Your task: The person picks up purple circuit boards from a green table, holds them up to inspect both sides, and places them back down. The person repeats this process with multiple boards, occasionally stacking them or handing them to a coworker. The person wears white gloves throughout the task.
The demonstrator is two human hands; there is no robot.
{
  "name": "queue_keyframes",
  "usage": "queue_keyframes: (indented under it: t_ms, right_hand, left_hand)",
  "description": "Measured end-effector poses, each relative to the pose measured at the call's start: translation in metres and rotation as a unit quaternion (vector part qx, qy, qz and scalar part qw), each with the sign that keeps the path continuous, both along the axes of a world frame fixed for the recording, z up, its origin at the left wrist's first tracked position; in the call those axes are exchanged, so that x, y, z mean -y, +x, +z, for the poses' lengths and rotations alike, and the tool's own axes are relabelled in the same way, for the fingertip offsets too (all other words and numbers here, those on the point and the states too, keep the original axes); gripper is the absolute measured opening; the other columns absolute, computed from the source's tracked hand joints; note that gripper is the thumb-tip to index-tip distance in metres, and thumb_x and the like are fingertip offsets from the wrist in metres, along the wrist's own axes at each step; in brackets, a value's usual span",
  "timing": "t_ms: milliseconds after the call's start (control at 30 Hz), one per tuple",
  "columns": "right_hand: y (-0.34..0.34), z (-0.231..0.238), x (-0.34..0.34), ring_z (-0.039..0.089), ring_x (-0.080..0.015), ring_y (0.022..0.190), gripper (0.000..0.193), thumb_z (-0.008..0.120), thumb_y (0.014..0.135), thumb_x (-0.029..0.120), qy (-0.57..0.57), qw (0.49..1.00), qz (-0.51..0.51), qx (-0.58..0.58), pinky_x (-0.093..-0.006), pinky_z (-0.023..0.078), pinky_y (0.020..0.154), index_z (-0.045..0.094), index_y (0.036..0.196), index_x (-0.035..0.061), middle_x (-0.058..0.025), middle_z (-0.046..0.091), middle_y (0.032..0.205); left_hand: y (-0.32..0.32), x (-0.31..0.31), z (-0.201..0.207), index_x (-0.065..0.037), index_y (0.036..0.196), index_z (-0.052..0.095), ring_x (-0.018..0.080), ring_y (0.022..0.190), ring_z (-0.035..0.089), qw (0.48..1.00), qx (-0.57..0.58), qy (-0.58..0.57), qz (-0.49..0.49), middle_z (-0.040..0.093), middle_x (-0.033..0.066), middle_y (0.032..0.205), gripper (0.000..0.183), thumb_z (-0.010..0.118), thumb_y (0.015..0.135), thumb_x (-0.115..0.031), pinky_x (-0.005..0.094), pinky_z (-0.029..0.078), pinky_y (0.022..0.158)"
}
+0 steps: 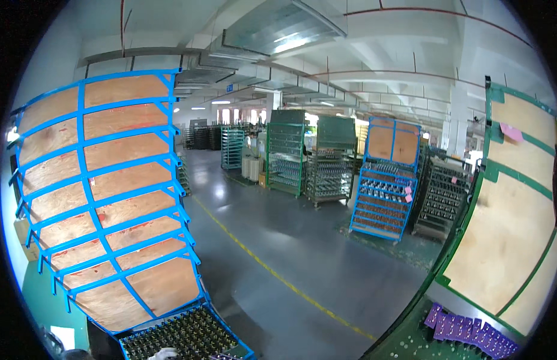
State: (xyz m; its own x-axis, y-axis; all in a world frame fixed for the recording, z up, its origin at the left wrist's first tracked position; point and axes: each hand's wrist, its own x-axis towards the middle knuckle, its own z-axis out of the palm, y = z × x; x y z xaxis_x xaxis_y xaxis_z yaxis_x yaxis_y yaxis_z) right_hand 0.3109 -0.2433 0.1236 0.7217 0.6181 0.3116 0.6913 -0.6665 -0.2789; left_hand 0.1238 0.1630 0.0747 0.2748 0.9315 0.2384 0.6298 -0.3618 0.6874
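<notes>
At the lower edge, left of the middle, a small part of a white-gloved hand (163, 354) shows, and its place suggests my left hand. It is over or against a blue-framed rack shelf (245, 350) filled with close rows of small dark and brassy parts (176, 332). The frame's edge cuts the hand off, so its fingers and anything in them cannot be made out. A bit of something purple (224, 356) lies at the shelf's near right corner. My right hand is out of view.
A tall blue rack with wooden panels (131, 141) rises on the left. At right stands a green-framed wooden panel rack (506, 222), with purple parts (470, 332) below it. Loaded racks (383, 192) stand across the grey floor (278, 240), which bears a yellow line (272, 273).
</notes>
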Motion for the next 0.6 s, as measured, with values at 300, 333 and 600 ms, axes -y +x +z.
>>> queue_keyframes:
  t_ms: [300, 333, 600]
  right_hand:
    - [-0.009, 0.012, -0.004, 0.033, -0.0426, 0.136, 0.076, 0.066, 0.081, 0.042, -0.065, 0.997, -0.039, -0.018, -0.0526, 0.028, 0.112, 0.04, 0.14, 0.0007, -0.0236, 0.039, 0.145]
    - [-0.009, 0.012, -0.004, 0.032, -0.0426, 0.136, 0.076, 0.066, 0.082, 0.041, -0.072, 0.996, -0.041, -0.023, -0.0526, 0.028, 0.112, 0.04, 0.14, 0.0008, -0.0235, 0.038, 0.145]
    - [-0.016, 0.016, -0.004, 0.03, -0.0425, 0.137, 0.076, 0.067, 0.082, 0.04, -0.088, 0.994, -0.05, -0.04, -0.0527, 0.027, 0.112, 0.04, 0.14, 0.0002, -0.0244, 0.038, 0.146]
  left_hand:
    - [-0.039, -0.104, -0.013, -0.008, 0.14, 0.046, 0.0294, 0.134, 0.039, 0.941, -0.221, -0.048, 0.251, 0.044, 0.014, 0.146, 0.062, 0.051, 0.091, -0.044, 0.0439, 0.028, 0.114]
    - [-0.044, -0.108, -0.018, -0.008, 0.141, 0.045, 0.0289, 0.135, 0.038, 0.931, -0.247, -0.054, 0.263, 0.043, 0.0137, 0.146, 0.062, 0.05, 0.092, -0.045, 0.0433, 0.028, 0.114]
    - [-0.065, -0.11, -0.071, -0.009, 0.145, 0.041, 0.0245, 0.139, 0.035, 0.855, -0.443, -0.088, 0.256, 0.038, 0.0109, 0.151, 0.061, 0.043, 0.097, -0.046, 0.0389, 0.027, 0.115]
